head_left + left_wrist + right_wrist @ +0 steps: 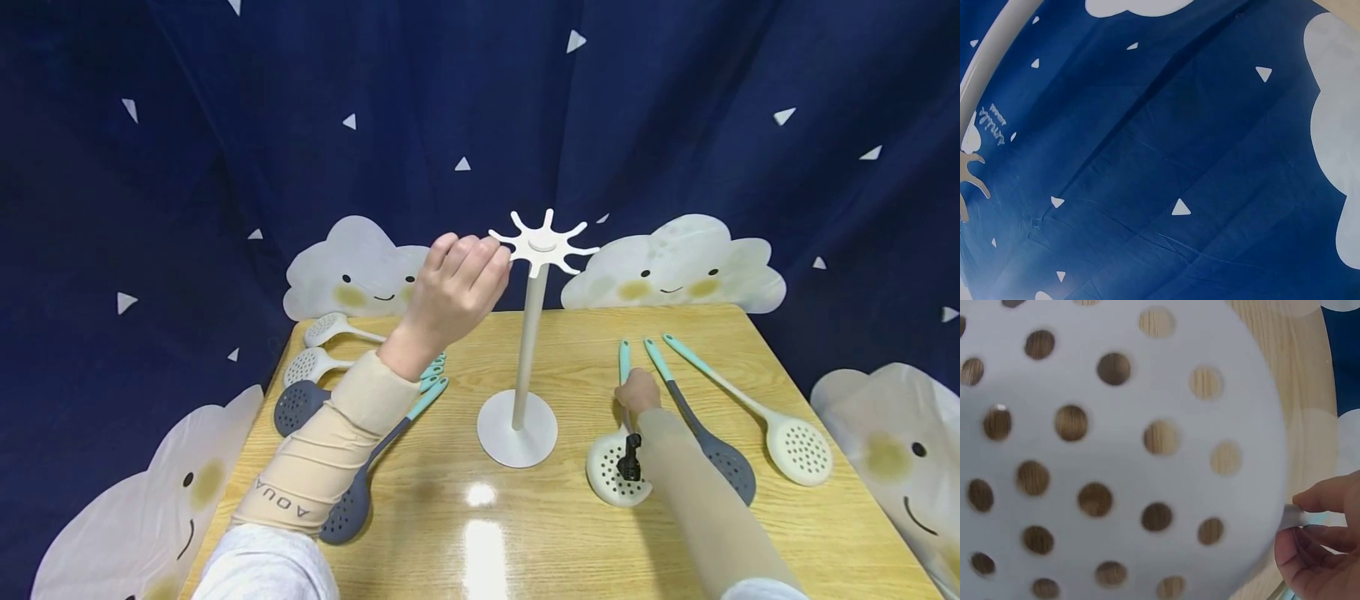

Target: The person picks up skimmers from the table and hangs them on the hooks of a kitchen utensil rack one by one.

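Our right hand [639,392] pinches the white skimmer [603,473] by its handle [625,357], right of the stand [529,333]; left hand [459,283] curls near the prongs [517,240], hold unclear. Skimmer's probably light, stiff, smooth; we'd grip mid-handle against head-heavy swing.

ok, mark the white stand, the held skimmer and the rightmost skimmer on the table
White stand [528,342]: head view, on its pole.
Held skimmer [1116,444]: right wrist view, on its perforated head, between holes.
Rightmost skimmer [799,451]: head view, on its perforated head.
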Demonstrator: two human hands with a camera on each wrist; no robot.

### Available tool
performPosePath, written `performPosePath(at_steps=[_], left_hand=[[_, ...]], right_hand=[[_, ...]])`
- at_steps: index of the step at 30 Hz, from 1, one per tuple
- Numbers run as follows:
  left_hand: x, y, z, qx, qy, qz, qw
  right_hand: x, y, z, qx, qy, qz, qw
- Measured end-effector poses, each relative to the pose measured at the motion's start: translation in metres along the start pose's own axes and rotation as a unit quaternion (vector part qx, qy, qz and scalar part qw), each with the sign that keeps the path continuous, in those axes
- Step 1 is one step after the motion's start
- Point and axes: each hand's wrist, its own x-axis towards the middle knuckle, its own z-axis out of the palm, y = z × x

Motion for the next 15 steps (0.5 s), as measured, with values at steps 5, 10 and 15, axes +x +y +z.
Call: performPosePath(at_steps=[5, 10, 15], left_hand=[[0.0, 0.001, 0.001, -0.005, 0.003, -0.002, 1.0], [0.001, 0.001, 0.001, -0.009, 0.008, -0.003, 0.9999], [0.001, 0.001, 0.001, -0.008, 0.008, -0.005, 0.9999]], right_hand=[[0.0, 0.0, -0.007, 0.011, 0.015, -0.026, 0.9995], [-0.002, -0.007, -0.022, 0.028, 0.01, -0.052, 0.9982], [-0.003, -0.016, -0.04, 0.036, 0.024, -0.066, 0.9969]])
